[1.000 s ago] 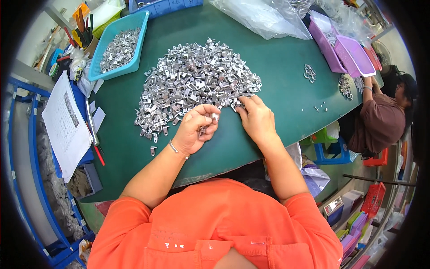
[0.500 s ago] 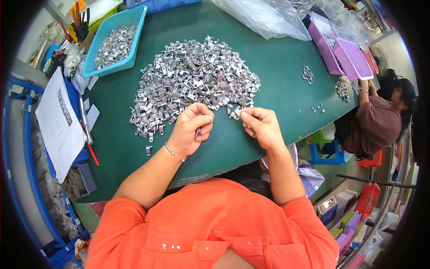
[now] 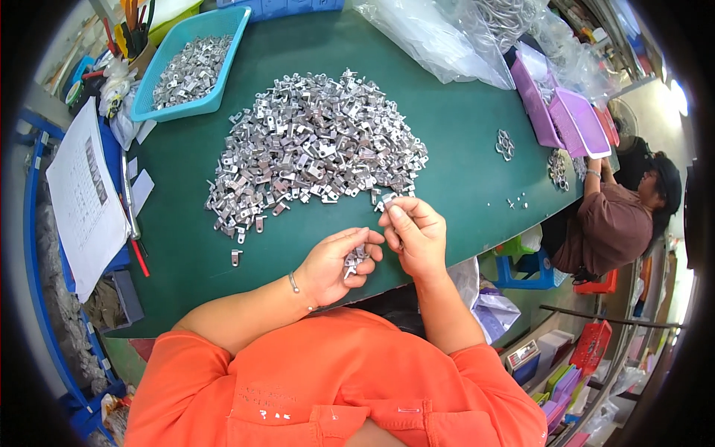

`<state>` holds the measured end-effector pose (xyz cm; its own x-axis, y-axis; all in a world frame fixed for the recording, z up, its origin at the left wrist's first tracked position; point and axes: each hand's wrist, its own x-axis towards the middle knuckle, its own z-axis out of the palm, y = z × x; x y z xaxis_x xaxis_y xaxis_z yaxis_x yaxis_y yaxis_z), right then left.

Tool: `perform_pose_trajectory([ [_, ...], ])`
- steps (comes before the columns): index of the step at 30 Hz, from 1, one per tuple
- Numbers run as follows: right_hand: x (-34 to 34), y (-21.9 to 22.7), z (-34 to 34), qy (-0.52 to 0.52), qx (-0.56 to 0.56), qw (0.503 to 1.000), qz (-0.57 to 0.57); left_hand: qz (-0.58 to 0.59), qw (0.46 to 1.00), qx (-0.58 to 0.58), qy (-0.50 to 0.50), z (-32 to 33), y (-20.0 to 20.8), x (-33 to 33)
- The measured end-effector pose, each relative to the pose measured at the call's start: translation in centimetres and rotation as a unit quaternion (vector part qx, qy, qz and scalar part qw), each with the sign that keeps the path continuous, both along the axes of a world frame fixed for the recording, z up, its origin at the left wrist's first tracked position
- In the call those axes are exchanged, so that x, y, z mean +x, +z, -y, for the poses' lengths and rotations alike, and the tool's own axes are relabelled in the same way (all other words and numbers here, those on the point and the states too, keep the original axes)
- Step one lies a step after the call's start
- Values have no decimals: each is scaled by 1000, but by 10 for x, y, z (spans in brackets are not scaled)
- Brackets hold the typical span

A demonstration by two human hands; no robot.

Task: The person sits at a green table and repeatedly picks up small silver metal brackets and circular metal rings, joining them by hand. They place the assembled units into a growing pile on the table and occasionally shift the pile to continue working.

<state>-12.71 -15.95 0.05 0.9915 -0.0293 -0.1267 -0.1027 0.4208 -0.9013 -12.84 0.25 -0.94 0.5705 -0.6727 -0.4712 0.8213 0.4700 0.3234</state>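
A large heap of small silvery metal brackets [image 3: 313, 141], bent and pierced with holes, lies on the green table. My left hand [image 3: 331, 262] is half closed, palm toward the right, with several of these brackets [image 3: 355, 259] in its curled fingers. Close to its right, my right hand [image 3: 421, 237] pinches thumb against forefinger at the heap's near edge. One small metal bracket [image 3: 387, 200] sticks out past those fingertips; the fingers partly hide it. A single loose bracket [image 3: 236, 258] lies apart at the heap's near left.
A turquoise basket [image 3: 232, 56] of brackets stands far left, beside written sheets [image 3: 86, 201] and a red pen [image 3: 140, 258]. Clear plastic bags [image 3: 439, 37], purple baskets [image 3: 581, 130] and metal rings [image 3: 505, 145] occupy the right. A co-worker [image 3: 614, 216] sits at the far right.
My left hand has come nearer and rightward, turning so the brackets inside it show. My right hand has shifted slightly left and nearer. The whole view has moved a little.
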Motion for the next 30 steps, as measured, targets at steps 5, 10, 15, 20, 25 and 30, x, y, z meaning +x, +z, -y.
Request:
perform_pose_trajectory([
  [5, -5, -9, 0, 29, -36, 999, 9, 112, 980, 98, 131, -1, 6, 6],
  [10, -6, -17, -2, 68, -35, 996, 45, 156, 973, 103, 132, -7, 7, 11],
  [15, -9, -16, -2, 76, -82, 992, 64, 168, 969, 122, 137, -5, 8, 9],
  [20, -9, -5, 0, 48, -344, 912, 217, 184, 963, 175, 87, -9, 11, 12],
  [25, 22, -5, 19, -100, -572, 775, 249, 117, 977, 59, 167, -20, 16, 32],
  [30, 38, -8, 18, -110, -655, 720, 201, 67, 951, -14, 302, -62, 46, 97],
])
